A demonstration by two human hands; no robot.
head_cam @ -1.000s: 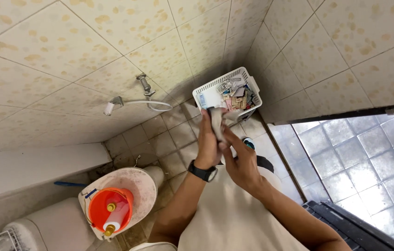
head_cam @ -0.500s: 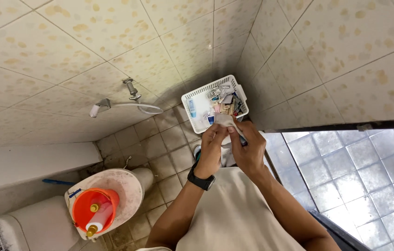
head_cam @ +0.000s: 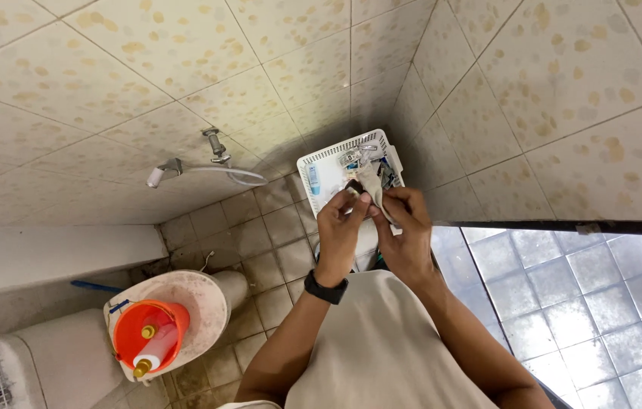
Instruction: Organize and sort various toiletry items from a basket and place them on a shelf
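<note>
Both my hands are raised in front of me over a white plastic basket (head_cam: 319,157) that stands in the corner of a tiled bathroom. My left hand (head_cam: 338,227), with a black watch on its wrist, and my right hand (head_cam: 406,227) together hold a small pale grey cloth-like piece (head_cam: 371,184), fingers pinched on it. The piece hangs just above the basket's front edge. The basket holds several small packets and a blue-and-white tube (head_cam: 315,179).
A toilet (head_cam: 184,303) with its lid down sits at the lower left, and an orange bucket (head_cam: 147,337) with bottles stands on it. A spray hose (head_cam: 207,170) hangs on the tiled wall. A doorway to a grey tiled floor (head_cam: 563,303) lies at the right.
My hands have risen from chest level toward the basket, and the grey piece has gone from hanging long in my left hand to being pinched by both hands above the basket.
</note>
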